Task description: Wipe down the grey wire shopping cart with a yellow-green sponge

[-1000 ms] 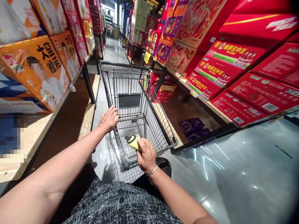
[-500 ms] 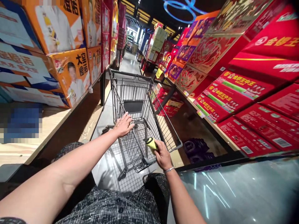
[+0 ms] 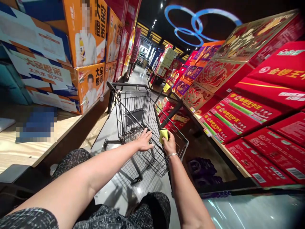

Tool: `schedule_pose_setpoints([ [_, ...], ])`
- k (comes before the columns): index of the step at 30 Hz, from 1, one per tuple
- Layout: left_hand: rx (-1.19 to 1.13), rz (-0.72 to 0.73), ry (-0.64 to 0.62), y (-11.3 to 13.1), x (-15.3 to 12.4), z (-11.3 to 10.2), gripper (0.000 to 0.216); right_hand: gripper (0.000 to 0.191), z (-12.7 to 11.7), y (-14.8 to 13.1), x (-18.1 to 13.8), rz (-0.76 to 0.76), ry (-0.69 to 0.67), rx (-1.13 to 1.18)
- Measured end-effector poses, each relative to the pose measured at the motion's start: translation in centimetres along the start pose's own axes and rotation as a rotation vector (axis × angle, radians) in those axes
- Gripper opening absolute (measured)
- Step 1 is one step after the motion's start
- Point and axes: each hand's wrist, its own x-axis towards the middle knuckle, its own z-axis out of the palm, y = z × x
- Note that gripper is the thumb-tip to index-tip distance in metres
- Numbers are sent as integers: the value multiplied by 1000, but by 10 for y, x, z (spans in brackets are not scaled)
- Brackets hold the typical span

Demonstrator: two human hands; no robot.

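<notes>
A black wire shopping cart (image 3: 134, 117) stands in front of me in the aisle, its basket holding nothing that I can see. My left hand (image 3: 145, 140) rests on the cart's near rail, fingers stretched out and not wrapped round it. A small folded yellow-green cloth (image 3: 163, 135) is gripped in my right hand (image 3: 170, 143), at the right end of that rail. The fingers curl round the cloth's right side, and part of it is hidden by them. The cloth appears to touch the rail.
Orange and blue drink cartons (image 3: 89, 84) are stacked on a wooden shelf (image 3: 69, 127) at left, with a blurred blue item (image 3: 38, 124) beside them. Red boxes (image 3: 259, 152) and gold-patterned boxes (image 3: 214, 76) line the right shelf. Dark purple packs (image 3: 201, 170) lie low underneath.
Both hands have moved forward, the left one also rightward along the rail. The cloth in my right hand has moved up and slightly right. The cart appears turned a little in view.
</notes>
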Motion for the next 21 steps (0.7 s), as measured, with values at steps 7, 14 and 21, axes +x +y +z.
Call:
schedule_pose_setpoints([
  [7, 92, 189, -108, 6, 9, -26, 76, 56, 29, 9, -8, 56, 172, -197],
  [14, 422, -98, 589, -85, -28, -159, 53, 61, -16, 49, -10, 81, 132, -317],
  [21, 395, -223, 649, -137, -68, -182, 41, 66, -45, 81, -4, 82, 130, -319],
])
